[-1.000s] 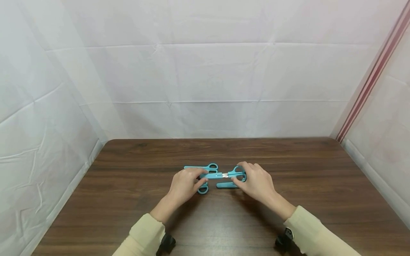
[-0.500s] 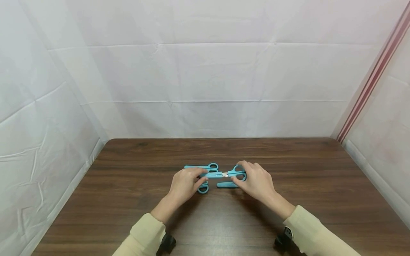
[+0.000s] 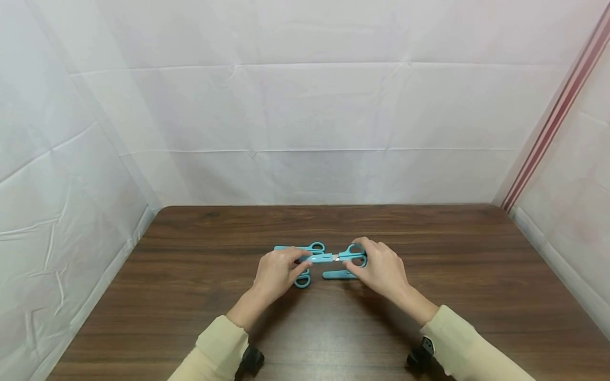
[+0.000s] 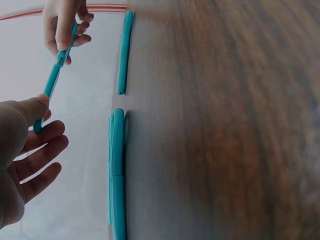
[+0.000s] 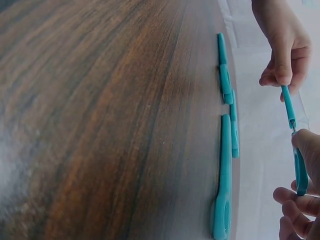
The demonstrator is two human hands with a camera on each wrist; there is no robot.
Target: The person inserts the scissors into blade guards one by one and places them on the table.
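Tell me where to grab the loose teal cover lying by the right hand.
Probably best: pinch the cover across its narrow width, left of middle, from above. It lies flat on the table, long and slim, and the right hand, holding the scissors, overhangs its right end.

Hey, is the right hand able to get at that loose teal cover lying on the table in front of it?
Probably yes, but not right now: the loose teal cover lies uncovered on the table beside the right hand, which is busy gripping the scissors.
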